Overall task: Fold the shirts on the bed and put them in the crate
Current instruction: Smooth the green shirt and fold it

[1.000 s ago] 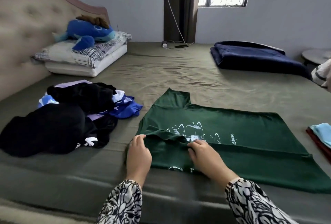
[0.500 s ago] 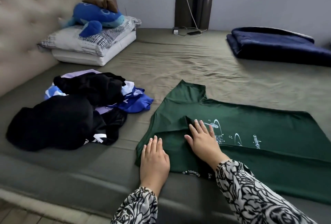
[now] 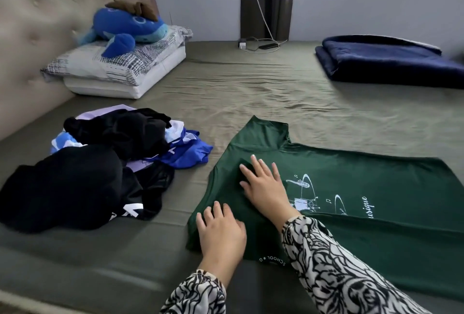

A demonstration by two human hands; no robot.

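The near shirt is dark green with a white print. The left pile mixes black, blue and lilac. The bed is olive; the far plush blue (brown tuft); sleeves black-and-white patterned.
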